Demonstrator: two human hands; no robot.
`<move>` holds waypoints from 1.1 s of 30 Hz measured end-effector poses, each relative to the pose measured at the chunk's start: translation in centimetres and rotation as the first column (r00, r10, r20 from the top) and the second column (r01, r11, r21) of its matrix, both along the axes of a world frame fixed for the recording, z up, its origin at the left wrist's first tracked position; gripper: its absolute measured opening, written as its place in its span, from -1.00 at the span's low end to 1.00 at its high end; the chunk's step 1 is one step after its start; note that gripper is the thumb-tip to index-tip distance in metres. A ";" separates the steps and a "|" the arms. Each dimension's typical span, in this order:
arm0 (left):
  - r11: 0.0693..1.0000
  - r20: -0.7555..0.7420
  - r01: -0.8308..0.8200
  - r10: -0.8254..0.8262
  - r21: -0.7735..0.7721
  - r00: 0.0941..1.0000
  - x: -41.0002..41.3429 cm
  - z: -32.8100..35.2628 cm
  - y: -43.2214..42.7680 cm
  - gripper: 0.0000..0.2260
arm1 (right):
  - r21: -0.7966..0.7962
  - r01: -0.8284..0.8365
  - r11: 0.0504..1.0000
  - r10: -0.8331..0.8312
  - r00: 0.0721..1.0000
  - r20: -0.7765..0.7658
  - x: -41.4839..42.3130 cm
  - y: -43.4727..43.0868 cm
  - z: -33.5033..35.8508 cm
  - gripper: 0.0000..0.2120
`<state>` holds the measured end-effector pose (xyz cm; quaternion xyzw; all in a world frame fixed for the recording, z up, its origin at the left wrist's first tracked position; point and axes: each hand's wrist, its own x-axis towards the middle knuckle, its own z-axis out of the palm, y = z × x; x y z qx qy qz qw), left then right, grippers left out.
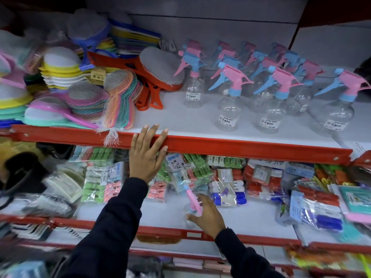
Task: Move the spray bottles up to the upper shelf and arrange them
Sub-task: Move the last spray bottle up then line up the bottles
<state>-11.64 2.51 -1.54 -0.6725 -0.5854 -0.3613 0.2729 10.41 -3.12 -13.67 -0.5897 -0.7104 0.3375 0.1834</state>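
Several clear spray bottles (229,109) with pink and blue trigger heads stand in rows on the right half of the upper shelf (160,117). My left hand (145,155) lies flat, fingers spread, over that shelf's red front edge (241,147). On the lower shelf (251,217) one more clear spray bottle (189,212) with a pink trigger and blue nozzle leans. My right hand (208,215) curls around this bottle's neck and body from the right, fingers touching it. The bottle's base still looks close to the shelf surface.
Stacked sponges, netted scrubbers (118,95) and red-handled brushes (152,77) fill the upper shelf's left half. Packets of clothes pegs (200,173) crowd the back of the lower shelf. A bare strip of upper shelf lies between the brushes and the bottles.
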 end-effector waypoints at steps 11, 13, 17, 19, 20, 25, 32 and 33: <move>0.998 0.025 0.031 -0.030 -0.049 0.999 0.1 0.5 -0.3 -0.63 | 0.181 0.063 0.981 0.000 0.945 -0.328 1.3 -1.0 8.8 -0.73; 0.998 0.032 0.034 -0.033 -0.055 0.999 0.2 0.5 -0.3 -0.63 | 0.264 0.084 0.961 0.025 0.923 -0.385 1.6 -1.6 12.6 -0.71; 0.996 0.043 0.043 -0.040 -0.072 0.998 0.2 0.7 -0.4 -0.63 | 0.397 0.143 0.907 0.085 0.859 -0.504 2.0 -1.5 19.7 -0.71; 0.996 0.044 0.042 -0.039 -0.079 0.998 0.2 0.8 -0.5 -0.63 | 0.461 0.203 0.864 0.101 0.827 -0.554 2.1 -0.7 22.8 -0.70; 0.996 0.043 0.041 -0.037 -0.084 0.998 0.1 0.8 -0.5 -0.62 | 0.491 0.240 0.837 0.096 0.820 -0.565 2.0 -0.1 24.2 -0.71; 0.994 0.039 0.044 -0.040 -0.098 0.998 0.0 1.0 -0.7 -0.62 | 0.549 0.346 0.761 0.050 0.812 -0.581 -0.3 4.6 28.7 -0.72; 0.994 0.027 0.049 -0.047 -0.093 0.999 -0.2 0.8 -0.6 -0.62 | 0.586 0.394 0.708 -0.086 0.872 -0.482 -4.9 11.1 27.6 -0.74; 0.994 0.036 0.054 -0.051 -0.090 0.998 -0.1 0.8 -0.5 -0.63 | 0.588 0.407 0.699 -0.098 0.869 -0.485 -5.4 11.5 27.1 -0.73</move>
